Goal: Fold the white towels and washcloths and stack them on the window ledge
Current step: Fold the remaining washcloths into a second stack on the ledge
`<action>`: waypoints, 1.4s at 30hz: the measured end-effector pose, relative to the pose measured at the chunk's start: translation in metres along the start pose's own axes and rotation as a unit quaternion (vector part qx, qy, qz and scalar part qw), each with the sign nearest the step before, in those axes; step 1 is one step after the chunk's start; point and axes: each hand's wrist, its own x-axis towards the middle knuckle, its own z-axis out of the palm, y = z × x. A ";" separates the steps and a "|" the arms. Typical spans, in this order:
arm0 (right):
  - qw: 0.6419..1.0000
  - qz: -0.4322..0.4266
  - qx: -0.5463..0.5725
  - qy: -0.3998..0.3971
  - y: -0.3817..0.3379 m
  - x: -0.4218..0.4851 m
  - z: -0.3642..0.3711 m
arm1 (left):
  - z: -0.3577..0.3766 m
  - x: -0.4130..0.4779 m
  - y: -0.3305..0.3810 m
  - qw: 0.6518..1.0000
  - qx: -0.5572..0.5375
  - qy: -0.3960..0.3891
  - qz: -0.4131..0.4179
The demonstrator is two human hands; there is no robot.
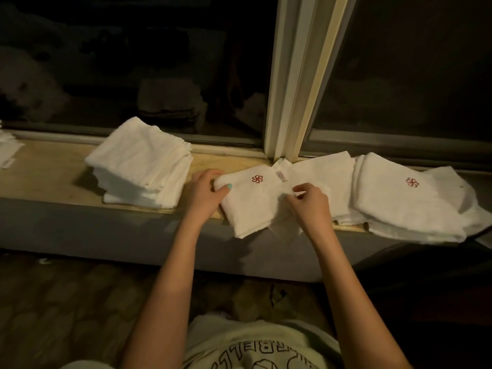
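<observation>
Folded stack (141, 166): on the window ledge (53, 166), just left of my hands.
Left hand (206, 189): it grips the left edge of the washcloth (250, 206), thumb on top.
Right hand (308, 203): fingertips pinch the same washcloth's right side.
Loose pile (399, 198): further right, apart from my hands.

Bare wood of the window ledge (53, 166) shows between the small cloth (8, 150) at the far left edge and the folded stack (141, 161), the widest open stretch. The gap between that stack and the middle washcloth (253, 206) is narrow and taken by the left hand (205, 190). Rightward, the loose pile (404, 198) covers the ledge; the window post (298, 89) and glass (133, 62) close the back
</observation>
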 end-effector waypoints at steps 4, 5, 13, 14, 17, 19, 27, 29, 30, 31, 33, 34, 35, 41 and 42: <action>0.990 0.053 0.131 -0.022 -0.002 -0.015 -0.001 | 0.002 -0.002 0.002 0.994 0.080 -0.068 0.023; 0.982 0.072 0.175 -0.030 -0.003 -0.020 0.002 | 0.001 -0.004 0.003 0.995 0.063 -0.074 0.015; 0.946 0.131 0.294 0.017 0.000 -0.050 0.033 | -0.016 0.001 -0.005 0.991 -0.051 -0.125 -0.024; 0.947 0.133 0.291 0.015 0.001 -0.053 0.035 | -0.017 0.000 -0.006 0.990 -0.059 -0.129 -0.024; 0.947 0.147 0.286 -0.017 0.003 -0.064 0.043 | -0.020 -0.005 -0.006 0.989 -0.060 -0.136 -0.028; 0.945 0.172 0.279 -0.013 0.001 -0.075 0.053 | -0.023 -0.009 -0.006 0.987 -0.071 -0.142 -0.033; 0.910 0.237 0.335 0.064 -0.008 -0.104 0.083 | -0.040 -0.019 -0.022 0.985 -0.059 -0.157 -0.027; 0.895 0.248 0.364 0.068 -0.010 -0.108 0.085 | -0.043 -0.021 -0.026 0.983 -0.057 -0.173 -0.031; 0.894 0.248 0.367 0.072 -0.010 -0.109 0.085 | -0.043 -0.023 -0.028 0.980 -0.064 -0.185 -0.040; 0.896 0.245 0.363 0.078 -0.009 -0.110 0.085 | -0.044 -0.025 -0.030 0.976 -0.077 -0.196 -0.051; 0.902 0.237 0.350 0.084 -0.007 -0.113 0.085 | -0.046 -0.030 -0.034 0.971 -0.095 -0.210 -0.066; 0.908 0.233 0.338 0.084 -0.005 -0.114 0.085 | -0.047 -0.033 -0.037 0.971 -0.097 -0.211 -0.064; 0.913 0.231 0.327 0.081 -0.004 -0.116 0.084 | -0.047 -0.035 -0.038 0.972 -0.098 -0.207 -0.058; 0.902 0.255 0.348 0.026 0.009 -0.122 0.088 | -0.047 -0.048 -0.041 0.978 -0.105 -0.173 -0.053; 0.912 0.247 0.327 0.023 0.011 -0.122 0.088 | -0.046 -0.051 -0.043 0.975 -0.119 -0.175 -0.062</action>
